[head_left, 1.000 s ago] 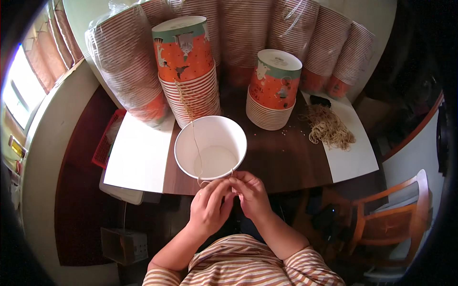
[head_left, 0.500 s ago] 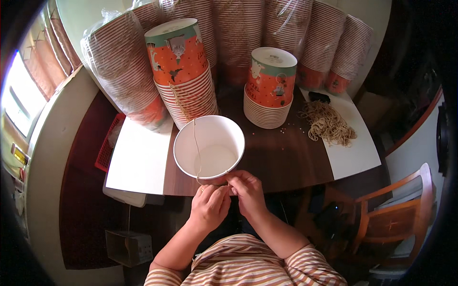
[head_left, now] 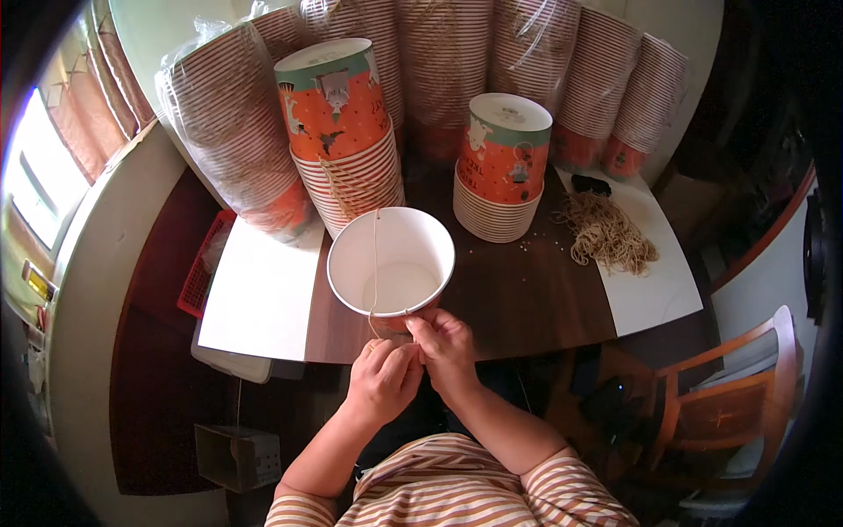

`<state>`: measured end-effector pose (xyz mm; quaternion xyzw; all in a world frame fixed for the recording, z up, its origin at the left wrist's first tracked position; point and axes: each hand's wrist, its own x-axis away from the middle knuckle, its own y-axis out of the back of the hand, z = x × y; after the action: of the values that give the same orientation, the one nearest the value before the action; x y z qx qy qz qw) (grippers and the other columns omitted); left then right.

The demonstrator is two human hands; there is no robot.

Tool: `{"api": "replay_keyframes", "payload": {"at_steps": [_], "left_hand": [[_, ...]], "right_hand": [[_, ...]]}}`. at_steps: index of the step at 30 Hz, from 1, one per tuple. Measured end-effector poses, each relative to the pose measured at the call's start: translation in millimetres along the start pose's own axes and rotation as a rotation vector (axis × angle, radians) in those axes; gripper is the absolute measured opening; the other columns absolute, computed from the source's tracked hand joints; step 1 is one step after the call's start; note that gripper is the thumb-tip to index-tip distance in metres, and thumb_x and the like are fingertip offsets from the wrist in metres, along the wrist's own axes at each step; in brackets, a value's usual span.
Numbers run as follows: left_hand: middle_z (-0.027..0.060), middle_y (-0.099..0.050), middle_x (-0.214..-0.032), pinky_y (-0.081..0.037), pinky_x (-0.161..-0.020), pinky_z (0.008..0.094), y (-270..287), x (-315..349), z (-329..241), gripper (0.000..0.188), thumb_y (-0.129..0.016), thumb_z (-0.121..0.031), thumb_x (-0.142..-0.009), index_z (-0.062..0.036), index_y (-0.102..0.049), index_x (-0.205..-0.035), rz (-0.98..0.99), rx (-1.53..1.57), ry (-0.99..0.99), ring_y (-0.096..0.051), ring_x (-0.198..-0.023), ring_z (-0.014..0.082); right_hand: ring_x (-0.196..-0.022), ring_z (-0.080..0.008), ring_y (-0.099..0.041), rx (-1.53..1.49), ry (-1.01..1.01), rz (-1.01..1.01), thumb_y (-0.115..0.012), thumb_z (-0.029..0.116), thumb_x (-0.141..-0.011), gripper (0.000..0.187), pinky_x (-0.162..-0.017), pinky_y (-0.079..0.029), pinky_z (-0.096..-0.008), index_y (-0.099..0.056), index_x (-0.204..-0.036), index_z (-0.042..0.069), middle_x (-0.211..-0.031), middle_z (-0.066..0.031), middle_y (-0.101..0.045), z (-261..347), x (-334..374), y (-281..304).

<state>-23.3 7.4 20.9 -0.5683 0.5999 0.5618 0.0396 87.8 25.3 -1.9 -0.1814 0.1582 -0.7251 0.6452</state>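
Note:
A paper bucket [head_left: 406, 255], white inside and orange outside, stands at the table's near edge with its mouth tilted toward me. A thin tan cord [head_left: 376, 263] runs from its far rim across the mouth to the near rim. Just below that rim, my left hand [head_left: 384, 378] is closed, fingers pinched on the cord's end. My right hand [head_left: 446, 347] touches the near rim with its thumb; its fingers are also pinched, meeting the left fingertips. What exactly lies between the right fingers is hidden, though the cord runs right there.
Upside-down bucket stacks stand behind, one at left [head_left: 338, 114] and a shorter one at right [head_left: 505, 167]. Plastic-wrapped stacks [head_left: 224, 114] line the back. A tangled cord bundle [head_left: 610, 233] lies at right near a black object [head_left: 590, 185]. A wooden chair [head_left: 724, 400] stands right.
The bucket's mouth sits slightly further right in view, and the cord across it hangs straighter. My right hand has shifted a little left along the rim. Both hands stay pinched together.

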Motion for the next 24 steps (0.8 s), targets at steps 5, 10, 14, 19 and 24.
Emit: {"api": "replay_keyframes", "payload": {"at_steps": [5, 10, 14, 19, 24], "left_hand": [[0.0079, -0.059, -0.080, -0.049, -0.066, 0.0349, 3, 0, 1, 0.018, -0.063, 0.000, -0.070, -0.0037, -0.060, -0.087, 0.008, -0.005, -0.006, -0.058, -0.068, 0.0251], [0.0151, -0.059, -0.094, -0.051, -0.067, 0.0329, 22, -9, -3, 0.019, -0.070, -0.002, -0.066, -0.0047, -0.066, -0.084, -0.170, 0.055, 0.092, -0.060, -0.086, 0.0285], [0.0132, -0.057, -0.100, -0.044, -0.056, 0.0223, 46, -12, 21, 0.019, -0.063, -0.012, -0.081, -0.0008, -0.064, -0.096, -0.321, 0.124, 0.416, -0.055, -0.071, 0.0119], [0.0185, -0.063, -0.097, -0.050, -0.071, 0.0337, 42, -55, 85, 0.051, -0.073, -0.023, -0.075, 0.0058, -0.055, -0.113, -0.126, 0.265, 0.786, -0.063, -0.085, 0.0258], [0.0149, -0.066, -0.079, -0.050, -0.062, 0.0303, 32, -70, 104, 0.036, -0.067, -0.016, -0.077, 0.0051, -0.060, -0.105, 0.041, 0.160, 0.706, -0.063, -0.069, 0.0176]], "right_hand": [[-0.058, -0.0038, -0.048, -0.084, -0.086, 0.036, -0.063, 0.016, -0.086, 0.013, -0.052, -0.040, -0.0205, -0.064, -0.079, 0.005, -0.069, 0.0050, -0.057, 1, -3, 3], [-0.065, -0.0063, -0.052, 0.212, -0.089, 0.071, -0.066, 0.028, -0.084, 0.024, -0.060, -0.041, -0.0211, -0.063, -0.076, 0.006, -0.072, 0.0019, -0.060, 5, -6, 33], [-0.070, -0.0094, -0.055, 0.393, -0.124, -0.015, -0.064, 0.033, -0.083, 0.031, -0.068, -0.043, -0.0243, -0.066, -0.082, 0.002, -0.075, -0.0029, -0.063, 33, -8, 59], [-0.076, -0.0111, -0.057, 0.451, -0.091, 0.030, -0.062, 0.027, -0.088, 0.025, -0.070, -0.045, -0.0259, -0.066, -0.090, 0.003, -0.083, -0.0026, -0.065, 49, -33, 82], [-0.087, -0.0155, -0.060, 0.318, -0.176, 0.044, -0.058, 0.026, -0.089, 0.030, -0.074, -0.049, -0.0291, -0.061, -0.110, 0.005, -0.100, -0.0051, -0.064, 30, -73, 108]]}}
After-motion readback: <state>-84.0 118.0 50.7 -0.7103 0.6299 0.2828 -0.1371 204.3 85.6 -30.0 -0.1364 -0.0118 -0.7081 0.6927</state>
